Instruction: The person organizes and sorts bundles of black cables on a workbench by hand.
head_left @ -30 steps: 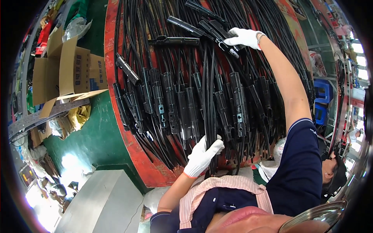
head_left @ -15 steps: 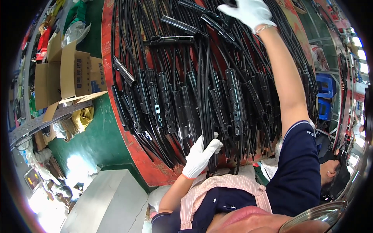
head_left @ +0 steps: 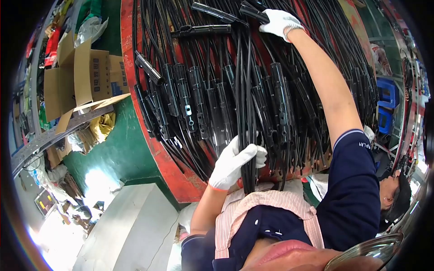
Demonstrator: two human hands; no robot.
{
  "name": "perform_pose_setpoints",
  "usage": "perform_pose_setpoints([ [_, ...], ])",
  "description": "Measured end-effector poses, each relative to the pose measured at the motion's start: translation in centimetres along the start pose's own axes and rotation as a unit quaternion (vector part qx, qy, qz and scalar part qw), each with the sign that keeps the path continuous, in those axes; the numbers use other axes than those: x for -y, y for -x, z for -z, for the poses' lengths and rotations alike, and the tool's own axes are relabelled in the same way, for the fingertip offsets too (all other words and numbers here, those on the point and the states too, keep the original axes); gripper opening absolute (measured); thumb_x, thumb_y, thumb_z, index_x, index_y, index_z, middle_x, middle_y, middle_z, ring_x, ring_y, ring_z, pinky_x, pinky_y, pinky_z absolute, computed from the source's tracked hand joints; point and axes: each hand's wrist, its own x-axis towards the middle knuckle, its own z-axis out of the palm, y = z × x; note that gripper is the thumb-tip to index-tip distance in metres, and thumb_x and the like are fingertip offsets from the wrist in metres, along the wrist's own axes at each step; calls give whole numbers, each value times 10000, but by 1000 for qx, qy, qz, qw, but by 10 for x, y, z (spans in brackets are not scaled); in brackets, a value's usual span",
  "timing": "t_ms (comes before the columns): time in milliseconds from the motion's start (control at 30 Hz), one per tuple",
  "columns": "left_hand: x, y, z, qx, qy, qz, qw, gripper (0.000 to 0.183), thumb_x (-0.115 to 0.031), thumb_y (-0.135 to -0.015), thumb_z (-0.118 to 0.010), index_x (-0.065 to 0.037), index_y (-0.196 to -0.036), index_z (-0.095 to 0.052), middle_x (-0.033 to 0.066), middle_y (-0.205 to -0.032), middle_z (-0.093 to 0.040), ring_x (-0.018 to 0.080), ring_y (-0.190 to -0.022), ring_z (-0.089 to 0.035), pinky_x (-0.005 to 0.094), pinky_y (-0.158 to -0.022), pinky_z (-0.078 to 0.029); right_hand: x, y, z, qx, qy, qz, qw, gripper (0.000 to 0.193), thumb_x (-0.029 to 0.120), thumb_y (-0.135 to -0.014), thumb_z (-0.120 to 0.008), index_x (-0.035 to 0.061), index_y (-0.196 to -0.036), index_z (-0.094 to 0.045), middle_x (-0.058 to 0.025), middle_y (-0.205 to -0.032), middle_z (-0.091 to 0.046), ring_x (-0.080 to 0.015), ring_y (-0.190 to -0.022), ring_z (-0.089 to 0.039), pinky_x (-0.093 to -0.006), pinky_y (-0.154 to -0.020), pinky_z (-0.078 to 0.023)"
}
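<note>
My left hand (head_left: 239,165), in a white knit glove, is closed round a bundle of black cables (head_left: 244,104) near the table's front edge. The bundle runs from it toward the far side of the table. At the far side, my gloved right hand (head_left: 279,23) is closed on the near end of a black tubular housing (head_left: 254,12). Left of that lie two more tubular housings (head_left: 214,12) across the cables. Between my hands, many similar housings (head_left: 281,99) lie side by side on their cables; some have holes along their sides.
The red table (head_left: 174,180) is covered in black cables. To the left stand an opened cardboard box (head_left: 83,77) on a metal rack and a grey cabinet (head_left: 122,226). Blue plastic stools (head_left: 386,92) are at the right. Another person (head_left: 395,194) is close by at lower right.
My right hand has come down toward a tubular housing and closed on it. My left hand still grips the cable bundle, now a little higher up. The view has shifted slightly.
</note>
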Motion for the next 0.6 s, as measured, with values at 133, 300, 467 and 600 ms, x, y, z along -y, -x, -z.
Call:
perform_pose_setpoints([
  [133,-13,5,-13,19,-23,9,1000,372,-143,-922,-653,-10,-1236,-506,142,-989,-672,221,-804,-674,373,-743,-578,25,51,98,168,-276,-172,931,497,323,-796,-715,68,-1198,-573,-193,-1067,-667,-322,-1069,-629,-413,-920,-494],
  [300,-21,10,-29,45,-34,-21,998,387,-148,-890,-687,-32,-1220,-521,87,-1004,-663,182,-849,-656,380,-731,-588,18,182,77,-137,-560,-86,812,440,295,-810,-705,47,-1168,-639,-89,-1021,-695,-205,-991,-642,-356,-899,-474],
  [467,-17,3,-38,38,-132,-84,987,230,-158,-900,-671,-68,-1086,-570,56,-935,-664,137,-793,-626,283,-653,-537,68,362,67,-43,-805,-110,582,276,95,-821,-696,7,-1079,-651,-55,-994,-685,-130,-915,-646,-279,-815,-512],
  [600,-23,-4,-44,50,-239,-117,963,198,-193,-915,-653,-27,-1014,-612,72,-894,-666,83,-707,-586,200,-577,-469,79,455,36,52,-722,-228,651,489,8,-789,-711,-1,-1253,-557,-37,-990,-661,-123,-879,-621,-293,-806,-514],
])
